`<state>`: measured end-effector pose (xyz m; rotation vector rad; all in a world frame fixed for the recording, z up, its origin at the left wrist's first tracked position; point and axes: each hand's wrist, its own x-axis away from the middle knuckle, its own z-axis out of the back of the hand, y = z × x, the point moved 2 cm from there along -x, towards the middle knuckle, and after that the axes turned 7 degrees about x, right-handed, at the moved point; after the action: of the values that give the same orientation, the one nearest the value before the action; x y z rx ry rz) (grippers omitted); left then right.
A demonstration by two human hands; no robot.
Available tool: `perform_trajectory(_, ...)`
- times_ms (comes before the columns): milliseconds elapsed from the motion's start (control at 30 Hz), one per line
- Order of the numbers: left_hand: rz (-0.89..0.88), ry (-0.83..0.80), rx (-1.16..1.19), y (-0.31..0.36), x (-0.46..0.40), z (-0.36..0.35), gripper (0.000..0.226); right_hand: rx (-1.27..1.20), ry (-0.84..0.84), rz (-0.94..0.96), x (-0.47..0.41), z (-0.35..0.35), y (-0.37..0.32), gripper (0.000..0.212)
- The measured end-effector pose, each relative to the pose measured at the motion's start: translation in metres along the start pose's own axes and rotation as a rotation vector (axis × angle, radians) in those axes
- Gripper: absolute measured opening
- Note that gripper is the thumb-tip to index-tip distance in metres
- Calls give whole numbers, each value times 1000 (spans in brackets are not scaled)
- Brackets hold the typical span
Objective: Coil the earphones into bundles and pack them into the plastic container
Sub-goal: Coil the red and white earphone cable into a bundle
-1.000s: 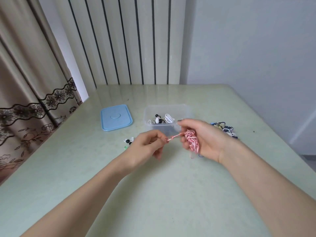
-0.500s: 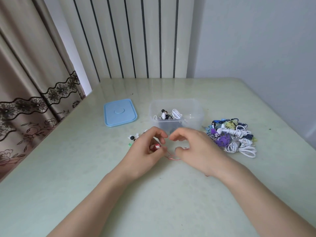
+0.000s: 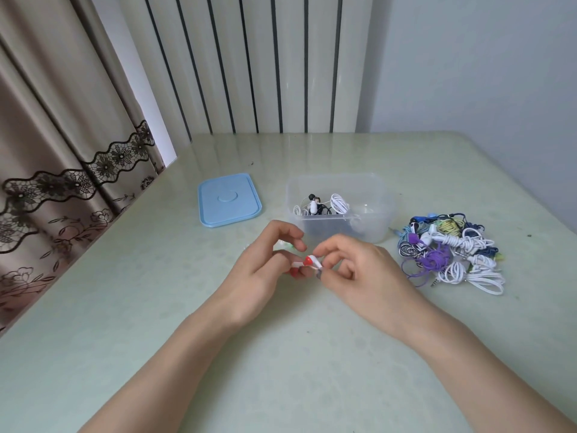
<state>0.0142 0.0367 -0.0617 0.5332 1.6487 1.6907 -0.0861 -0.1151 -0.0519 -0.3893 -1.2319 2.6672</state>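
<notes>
A red-and-white earbud shows between my two hands just in front of the clear plastic container. My left hand pinches it from the left and my right hand pinches it from the right, fingers curled. Most of its cord is hidden inside my hands. Inside the container lie coiled white and black earphones. To the right of the container sits a pile of tangled earphones in white, purple, blue and yellow.
A light blue lid lies flat to the left of the container. The pale green table runs to a curtain on the left and a striped wall panel behind. A small earbud piece peeks out behind my left hand.
The pink coil that my right hand held a second ago is no longer visible. Both hands dropped toward the table and closed together on a red-and-white earbud. The camera tilted, revealing the pile.
</notes>
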Motion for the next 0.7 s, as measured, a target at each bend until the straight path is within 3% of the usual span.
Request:
perform_trajectory(133,-143,137,-261,5,-1,17,36,-45,-17,-30,-1,4,0,15)
perform_trajectory(300,-195,281,-565,-1,-5,38,28,11,7,-32,-3,3,0,19)
perform_trajectory(533,-201,2,-754,-9,0,35,9,55,32,-13,0,1,1,17)
perform_trajectory(700,-203,-19,-767,-11,-1,38,10,13,3,-33,0,-2,3,17)
